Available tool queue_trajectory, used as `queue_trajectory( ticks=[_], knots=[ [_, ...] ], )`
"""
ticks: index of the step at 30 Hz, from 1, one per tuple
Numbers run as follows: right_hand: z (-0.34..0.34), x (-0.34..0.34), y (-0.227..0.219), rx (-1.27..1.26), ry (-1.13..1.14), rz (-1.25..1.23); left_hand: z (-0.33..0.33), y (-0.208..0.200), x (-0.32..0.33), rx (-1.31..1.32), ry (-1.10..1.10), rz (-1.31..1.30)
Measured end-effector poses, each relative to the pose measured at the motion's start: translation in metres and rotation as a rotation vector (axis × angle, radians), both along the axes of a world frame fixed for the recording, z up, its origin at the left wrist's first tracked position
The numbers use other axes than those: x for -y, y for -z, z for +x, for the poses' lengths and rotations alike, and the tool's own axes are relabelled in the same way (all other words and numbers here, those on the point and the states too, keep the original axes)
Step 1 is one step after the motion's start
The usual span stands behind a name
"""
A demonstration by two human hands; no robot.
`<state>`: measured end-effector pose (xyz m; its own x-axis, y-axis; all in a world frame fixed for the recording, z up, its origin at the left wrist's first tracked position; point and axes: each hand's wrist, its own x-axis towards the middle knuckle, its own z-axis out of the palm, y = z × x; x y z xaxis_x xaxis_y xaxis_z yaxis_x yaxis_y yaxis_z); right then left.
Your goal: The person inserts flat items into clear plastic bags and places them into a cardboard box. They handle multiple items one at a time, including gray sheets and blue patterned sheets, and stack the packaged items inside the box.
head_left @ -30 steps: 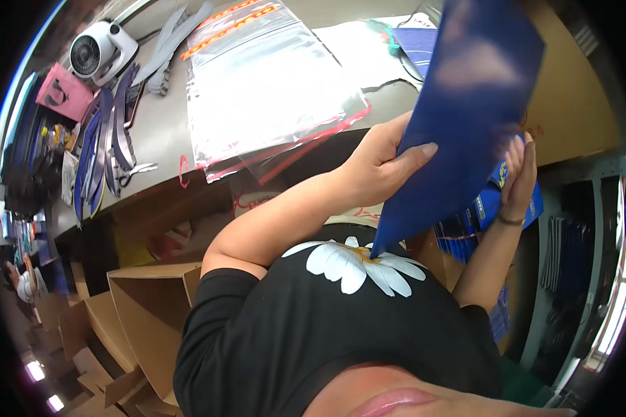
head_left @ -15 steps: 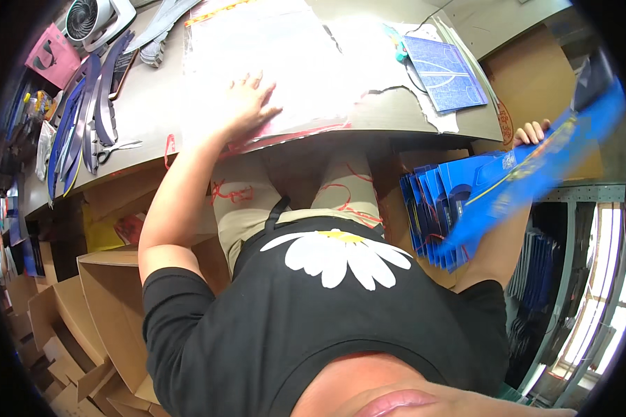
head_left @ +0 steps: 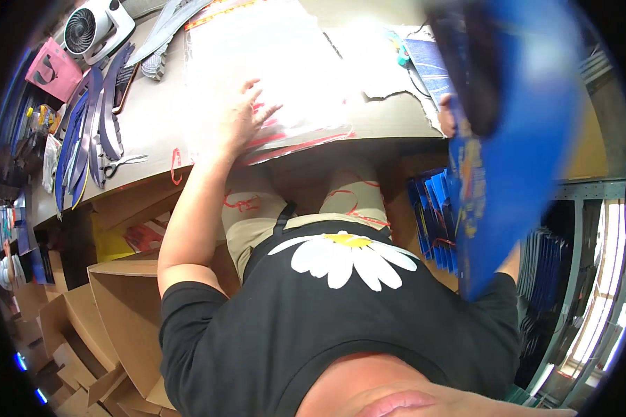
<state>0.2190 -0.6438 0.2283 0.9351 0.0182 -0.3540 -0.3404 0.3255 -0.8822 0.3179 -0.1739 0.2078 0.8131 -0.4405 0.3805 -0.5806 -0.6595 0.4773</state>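
My left hand [head_left: 242, 121] lies with spread fingers on or just above the near part of a stack of clear plastic sheets [head_left: 285, 69] with red markings along the near edge. It grips nothing. My right hand [head_left: 447, 117] shows only by its fingertips, at the left edge of a large blue printed panel [head_left: 515, 160] with a dark part near its top. Held upright and smeared by motion, the panel hides the rest of that hand and most of the forearm. Several similar blue folded pieces [head_left: 435, 212] stand below the table edge, beside my lap.
A blue patterned booklet [head_left: 426, 62] lies at the right of the table, partly covered. On the left are scissors [head_left: 126, 161], dark curved strips [head_left: 90, 125], a white fan [head_left: 94, 31] and a pink bag [head_left: 54, 69]. Open cardboard boxes [head_left: 122, 306] stand at lower left.
The blue panel has swung up and left from beside my right arm, now covering part of the booklet. My left hand has shifted slightly, its fingers curling a little more.
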Motion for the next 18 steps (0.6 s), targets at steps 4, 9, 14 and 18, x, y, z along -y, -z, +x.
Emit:
queue_trajectory(
  ticks=[4, 9, 14, 18],
  knots=[
    [-0.016, -0.127, -0.056, 0.034, -0.197, -0.277, 0.035, 0.053, -0.018, -0.640, 0.105, -0.652],
    [-0.007, -0.153, -0.042, -0.092, -0.386, -0.405, 0.025, 0.010, -0.010, -0.257, 0.193, -0.120],
    [0.011, -0.160, -0.031, -0.121, -0.469, -0.437, 0.047, -0.006, -0.009, -0.334, -0.018, -0.323],
    [0.023, -0.143, -0.034, -0.154, -0.337, -0.505, 0.048, -0.009, -0.008, -0.196, 0.197, -0.159]
  ],
)
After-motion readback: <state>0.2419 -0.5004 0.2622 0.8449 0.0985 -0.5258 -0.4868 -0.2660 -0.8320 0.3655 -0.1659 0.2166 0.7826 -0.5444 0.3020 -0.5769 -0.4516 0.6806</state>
